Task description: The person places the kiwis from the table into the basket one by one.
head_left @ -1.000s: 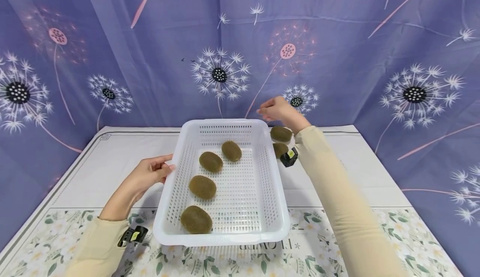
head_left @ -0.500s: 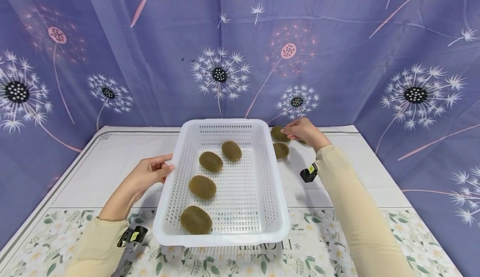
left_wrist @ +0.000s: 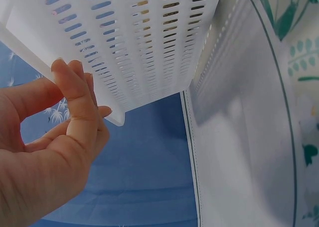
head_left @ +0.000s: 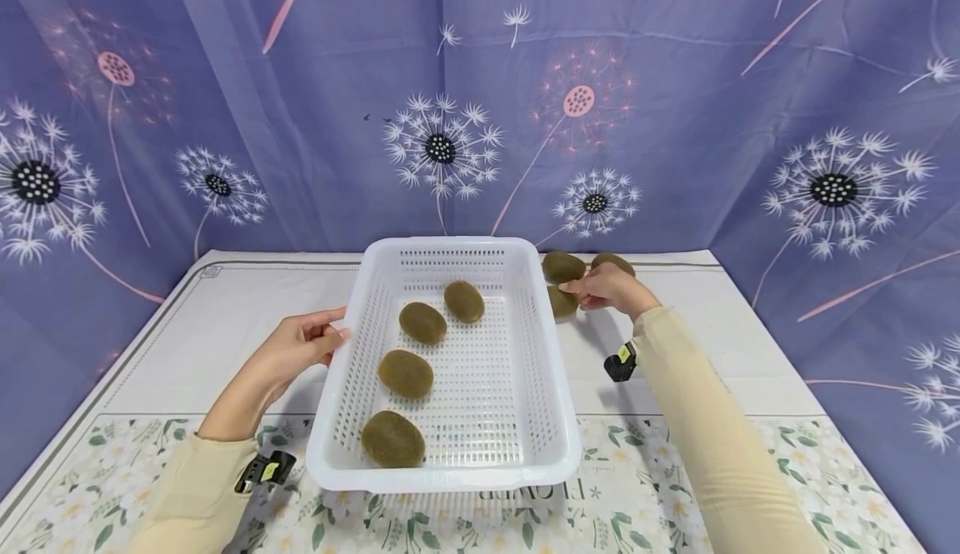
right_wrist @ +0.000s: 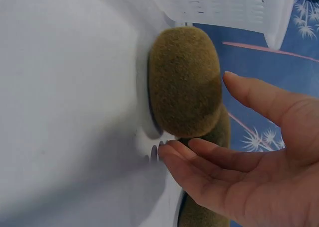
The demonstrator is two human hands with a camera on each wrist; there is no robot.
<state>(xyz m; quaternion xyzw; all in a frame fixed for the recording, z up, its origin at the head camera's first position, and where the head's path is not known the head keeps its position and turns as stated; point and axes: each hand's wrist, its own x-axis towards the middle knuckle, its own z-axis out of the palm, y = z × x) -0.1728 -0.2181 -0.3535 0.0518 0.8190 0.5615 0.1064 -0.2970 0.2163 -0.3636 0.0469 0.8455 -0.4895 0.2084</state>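
Note:
A white perforated plastic basket holds several brown, fuzzy kiwis, among them one kiwi in its near left corner. At the left side of the basket, my left hand pinches the rim between thumb and fingers; the left wrist view shows its curled fingers at the rim's edge. My right hand is just right of the basket, at a kiwi on the table. In the right wrist view the thumb and fingers stand apart beside that kiwi, without closing round it.
Two more kiwis lie behind, one kiwi near the basket's far right corner and another kiwi partly behind the right hand. The table has a white cover with a floral front band. A purple dandelion curtain rises along its back and sides.
My right hand has come down from above the far right kiwis, moved right, then forward to the nearest loose kiwi. The left hand and the basket have stayed in place.

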